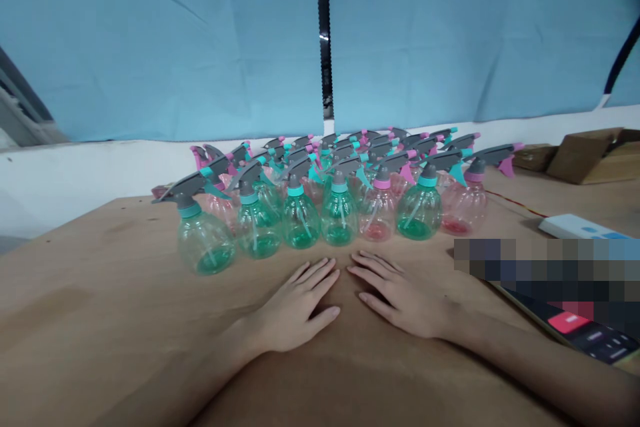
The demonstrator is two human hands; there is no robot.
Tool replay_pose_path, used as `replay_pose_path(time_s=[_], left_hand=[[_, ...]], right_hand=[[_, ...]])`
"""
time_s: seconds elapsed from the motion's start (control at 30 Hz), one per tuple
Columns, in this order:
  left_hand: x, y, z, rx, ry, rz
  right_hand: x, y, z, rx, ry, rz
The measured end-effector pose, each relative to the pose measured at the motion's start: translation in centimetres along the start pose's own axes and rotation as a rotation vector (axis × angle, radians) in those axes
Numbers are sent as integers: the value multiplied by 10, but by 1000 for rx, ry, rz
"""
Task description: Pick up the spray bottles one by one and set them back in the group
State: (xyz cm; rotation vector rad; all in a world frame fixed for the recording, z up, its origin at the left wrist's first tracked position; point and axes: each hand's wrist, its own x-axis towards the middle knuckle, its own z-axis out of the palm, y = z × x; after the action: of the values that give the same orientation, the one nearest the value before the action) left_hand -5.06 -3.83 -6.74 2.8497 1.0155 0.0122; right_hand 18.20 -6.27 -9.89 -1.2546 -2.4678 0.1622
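Note:
Flat on the wooden table (150, 347) lies my left hand (300, 307), fingers stretched forward and holding nothing. My right hand (400, 297) rests palm down beside it, fingers spread, a small gap between the two. Just beyond the fingertips stand several round, clear spray bottles in rows. In the front row are a green spray bottle (340, 217) near my left fingers and a pink spray bottle (377, 217) near my right. Another green spray bottle (207, 243) stands at the left end, a pink one (465, 207) at the right end. Bottles behind are partly hidden.
A phone (575, 330), partly pixelated, lies by my right forearm. Behind it are a white and blue box (585, 227) and a thin red wire (520, 203). An open cardboard box (590, 157) stands at the back right. Blue cloth (175, 47) hangs behind the table.

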Motion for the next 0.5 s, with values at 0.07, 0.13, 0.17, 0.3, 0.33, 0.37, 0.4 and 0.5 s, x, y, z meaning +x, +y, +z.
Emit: replay_pose_path(time_s=[0.07, 0.13, 0.17, 0.3, 0.33, 0.37, 0.4, 0.5], left_hand=[[0, 0, 0, 0, 4, 1], [0, 0, 0, -1, 6, 3], [0, 0, 0, 0, 5, 3], [0, 1, -1, 9, -13, 0], [0, 1, -2, 10, -14, -1], [0, 1, -2, 10, -12, -1], [0, 1, -2, 10, -9, -1], [0, 1, -2, 6, 2, 2]], right_hand=[[0, 0, 0, -2, -3, 0], [0, 0, -1, -6, -7, 2], [0, 0, -1, -8, -7, 2], [0, -1, -1, -7, -1, 2], [0, -1, -1, -7, -1, 2], [0, -1, 0, -7, 0, 1], [0, -1, 0, -7, 1, -1], [0, 0, 0, -3, 4, -8]])
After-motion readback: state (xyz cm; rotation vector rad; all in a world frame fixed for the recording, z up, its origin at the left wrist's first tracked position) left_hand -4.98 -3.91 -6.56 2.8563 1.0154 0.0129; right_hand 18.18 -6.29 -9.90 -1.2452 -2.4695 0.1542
